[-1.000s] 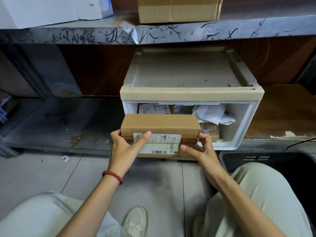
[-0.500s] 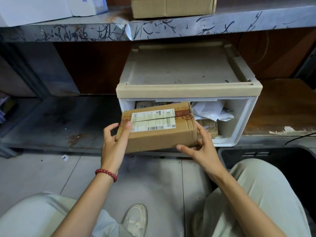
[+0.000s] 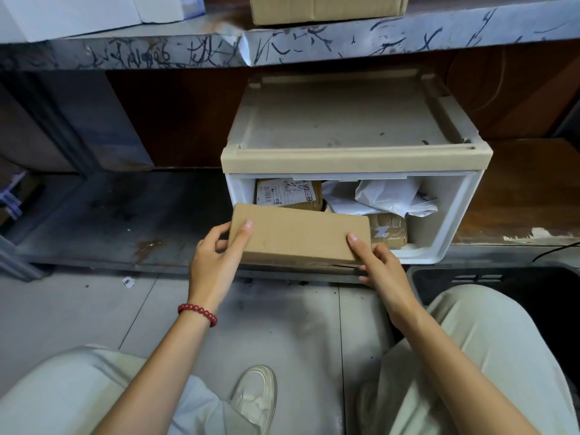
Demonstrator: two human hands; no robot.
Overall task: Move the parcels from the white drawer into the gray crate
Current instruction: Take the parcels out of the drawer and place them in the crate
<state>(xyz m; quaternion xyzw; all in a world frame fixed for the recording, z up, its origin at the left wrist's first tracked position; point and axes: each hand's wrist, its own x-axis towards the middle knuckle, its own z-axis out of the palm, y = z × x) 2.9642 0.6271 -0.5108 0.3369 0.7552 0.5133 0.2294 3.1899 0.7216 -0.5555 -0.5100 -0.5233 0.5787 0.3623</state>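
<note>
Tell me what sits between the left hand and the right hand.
In the head view, a plain brown cardboard parcel spans the gap; the left hand grips one end, the right hand the other.

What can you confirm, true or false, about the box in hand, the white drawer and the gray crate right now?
1. The left hand and right hand both grip the cardboard box. True.
2. The white drawer holds nothing more. False: a labelled parcel, a white bag and a taped parcel lie in it.
3. The box sits inside the gray crate. False: it is held in front of the drawer, left of the crate.
4. A red bead bracelet is on the left wrist. True.
</note>
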